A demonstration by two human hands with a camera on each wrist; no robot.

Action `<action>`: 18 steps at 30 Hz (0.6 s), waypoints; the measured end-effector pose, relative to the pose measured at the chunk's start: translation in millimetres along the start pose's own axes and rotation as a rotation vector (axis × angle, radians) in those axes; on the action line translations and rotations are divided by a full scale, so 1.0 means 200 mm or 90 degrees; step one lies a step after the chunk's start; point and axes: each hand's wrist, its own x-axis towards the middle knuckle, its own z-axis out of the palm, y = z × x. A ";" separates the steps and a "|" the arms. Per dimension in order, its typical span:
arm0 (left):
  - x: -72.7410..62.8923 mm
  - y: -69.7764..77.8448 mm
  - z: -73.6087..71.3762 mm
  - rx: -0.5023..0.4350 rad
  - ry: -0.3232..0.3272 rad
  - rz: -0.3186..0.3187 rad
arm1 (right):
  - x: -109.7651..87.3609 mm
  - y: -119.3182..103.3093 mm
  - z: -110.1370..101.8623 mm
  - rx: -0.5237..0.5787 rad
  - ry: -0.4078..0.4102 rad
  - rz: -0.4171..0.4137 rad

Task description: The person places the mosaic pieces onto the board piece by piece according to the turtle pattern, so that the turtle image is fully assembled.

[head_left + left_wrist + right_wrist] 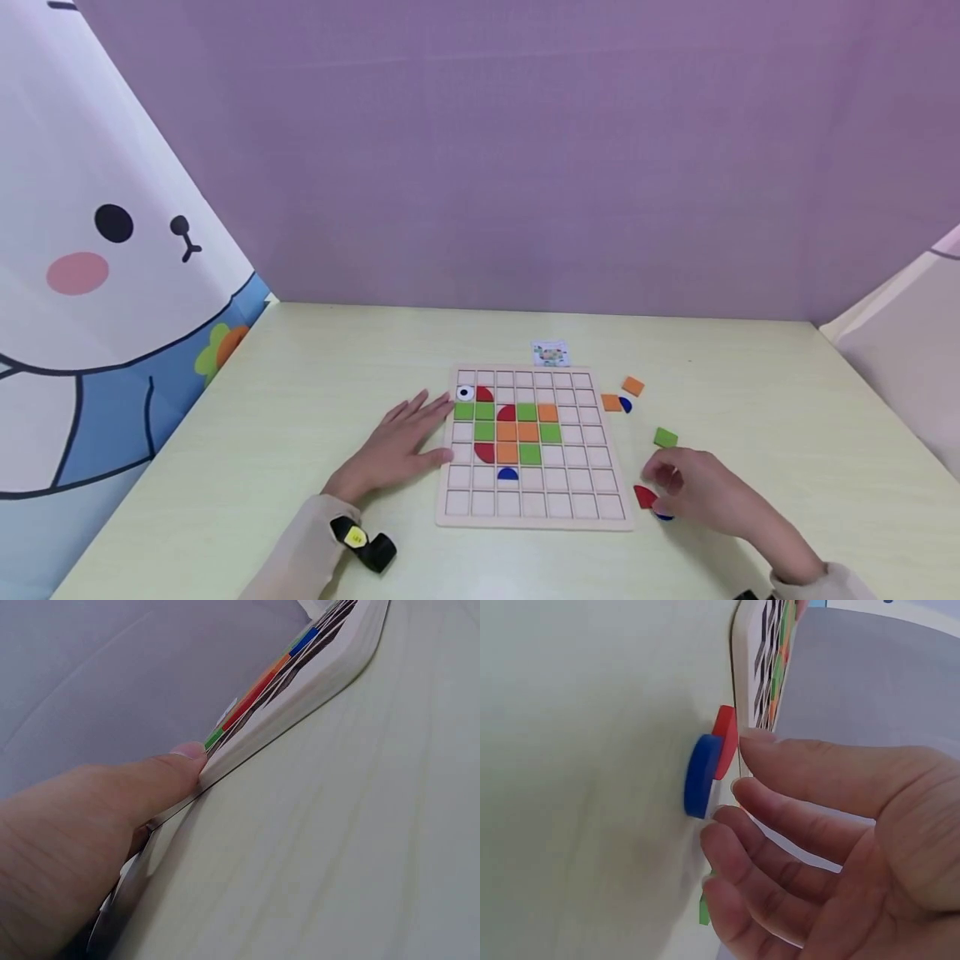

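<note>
My left hand rests on the table with its fingers spread. Its fingertips and thumb touch the left edge of the gridded board. Right of the board, my right hand hovers low with bent fingers, thumb and fingertips apart, nothing between them. Just by its fingertips lie a red quarter-circle piece and a blue half-circle piece, which is mostly hidden by the hand in the head view. A green square piece lies just beyond the hand.
Several coloured pieces fill cells on the board, including a white eye piece and a blue half-circle. Two orange squares and another blue half-circle lie off its upper right. A picture card lies behind the board.
</note>
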 end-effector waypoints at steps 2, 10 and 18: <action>0.00 0.00 0.00 0.001 -0.001 0.000 | -0.01 0.01 0.00 0.000 -0.001 -0.008; 0.00 -0.01 0.01 0.008 -0.001 0.002 | -0.01 0.04 0.00 -0.003 -0.003 -0.037; 0.01 -0.01 0.01 0.004 0.000 0.003 | 0.00 0.04 0.01 0.006 -0.011 -0.014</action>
